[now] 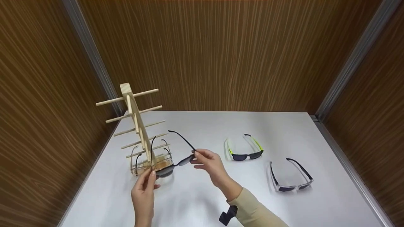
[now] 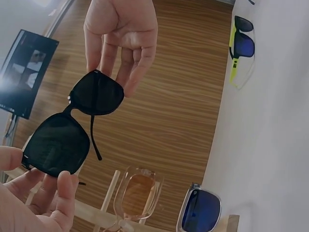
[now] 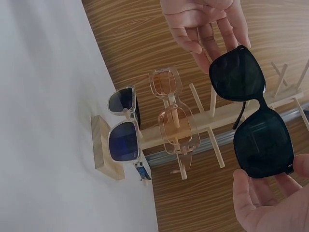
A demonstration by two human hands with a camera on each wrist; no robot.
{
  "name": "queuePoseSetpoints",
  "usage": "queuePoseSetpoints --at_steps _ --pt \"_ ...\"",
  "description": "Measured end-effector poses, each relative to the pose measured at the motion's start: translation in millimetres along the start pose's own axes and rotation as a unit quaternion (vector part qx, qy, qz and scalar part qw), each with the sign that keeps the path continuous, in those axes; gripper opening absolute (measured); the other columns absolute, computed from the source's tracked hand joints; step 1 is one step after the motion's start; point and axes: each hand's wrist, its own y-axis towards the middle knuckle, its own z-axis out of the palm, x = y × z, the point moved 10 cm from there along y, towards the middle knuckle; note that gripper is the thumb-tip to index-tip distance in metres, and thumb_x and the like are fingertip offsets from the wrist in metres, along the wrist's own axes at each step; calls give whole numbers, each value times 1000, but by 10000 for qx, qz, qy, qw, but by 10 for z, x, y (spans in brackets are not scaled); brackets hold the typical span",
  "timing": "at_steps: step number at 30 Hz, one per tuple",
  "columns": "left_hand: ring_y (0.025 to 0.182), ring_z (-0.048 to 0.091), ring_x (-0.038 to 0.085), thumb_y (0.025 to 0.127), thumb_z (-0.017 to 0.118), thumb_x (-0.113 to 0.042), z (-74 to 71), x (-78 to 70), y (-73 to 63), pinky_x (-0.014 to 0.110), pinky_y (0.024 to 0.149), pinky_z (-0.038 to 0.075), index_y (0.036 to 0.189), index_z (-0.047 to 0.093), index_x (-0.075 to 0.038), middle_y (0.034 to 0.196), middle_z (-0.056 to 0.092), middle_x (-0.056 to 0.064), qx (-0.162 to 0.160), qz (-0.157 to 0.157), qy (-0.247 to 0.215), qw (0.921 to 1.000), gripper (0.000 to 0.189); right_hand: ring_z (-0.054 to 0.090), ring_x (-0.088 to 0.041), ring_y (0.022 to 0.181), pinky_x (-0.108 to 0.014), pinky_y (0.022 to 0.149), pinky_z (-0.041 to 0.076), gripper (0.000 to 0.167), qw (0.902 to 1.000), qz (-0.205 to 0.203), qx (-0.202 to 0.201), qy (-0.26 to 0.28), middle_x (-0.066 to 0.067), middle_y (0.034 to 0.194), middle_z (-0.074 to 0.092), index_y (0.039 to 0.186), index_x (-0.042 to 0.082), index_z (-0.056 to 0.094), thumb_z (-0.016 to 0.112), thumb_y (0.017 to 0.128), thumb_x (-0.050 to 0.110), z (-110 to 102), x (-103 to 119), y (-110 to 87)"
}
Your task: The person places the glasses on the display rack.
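Both hands hold a pair of black sunglasses (image 1: 165, 171) by the outer ends of the front, with the temples unfolded and pointing away. The left hand (image 1: 143, 190) pinches the left end between thumb and fingers, and the right hand (image 1: 212, 166) pinches the other end near its hinge. In the head view the sunglasses tilt, right end higher, and overlap the lower part of a wooden display rack (image 1: 136, 116). Low on that rack hang peach-tinted glasses (image 3: 166, 123) with see-through frames. Below them are clear-framed sunglasses (image 3: 123, 140) with dark blue lenses.
Black-and-yellow sunglasses (image 1: 247, 156) lie unfolded on the white table (image 1: 202, 126), right of the hands. Farther right and nearer lies a clear-framed pair with dark temples (image 1: 294, 188). Wood-grain panels (image 1: 221, 53) enclose the back and sides. A screen (image 2: 28, 72) appears in the left wrist view.
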Motion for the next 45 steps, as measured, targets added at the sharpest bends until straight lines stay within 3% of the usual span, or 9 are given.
queuePoseSetpoints --at_steps 5,16,25,29,37,45 --pt "72 60 11 92 59 -20 -99 -16 5 24 60 52 121 58 2 103 61 15 -215 26 -53 9998 36 64 -30 94 -42 82 50 30 10000 4 49 -23 -10 101 65 111 -2 61 61 91 20 113 10 59" --pt "73 58 12 94 56 -20 -254 -121 -20 22 57 51 117 60 4 108 60 14 -810 541 -157 9951 33 64 -32 93 -41 80 52 30 9998 87 153 4 -11 99 65 112 -2 61 60 91 20 304 10 141" --pt "75 56 11 97 51 -23 -382 -160 33 18 59 49 115 60 2 104 61 7 -1135 610 309 9912 32 65 -31 91 -41 79 52 33 9996 102 165 -193 -13 99 67 113 -6 60 61 91 19 448 37 202" --pt "72 56 12 97 51 -22 -401 -202 90 18 59 49 114 62 1 101 63 6 -1176 721 311 9899 30 64 -34 92 -43 78 52 32 9997 87 106 -193 -14 98 67 113 -7 59 59 92 16 489 48 240" --pt "82 56 21 98 49 -22 -469 -221 197 17 59 48 116 61 0 98 63 9 -1228 759 355 9889 31 62 -38 94 -41 77 53 28 9998 172 46 -88 -18 100 65 112 -7 60 58 92 13 575 5 291" --pt "81 59 21 97 50 -26 -478 -260 321 18 60 49 113 63 -1 97 65 8 -1044 738 496 9905 33 62 -38 94 -38 76 53 30 9998 135 -94 -99 -14 96 67 111 -6 61 61 91 17 610 -4 362"
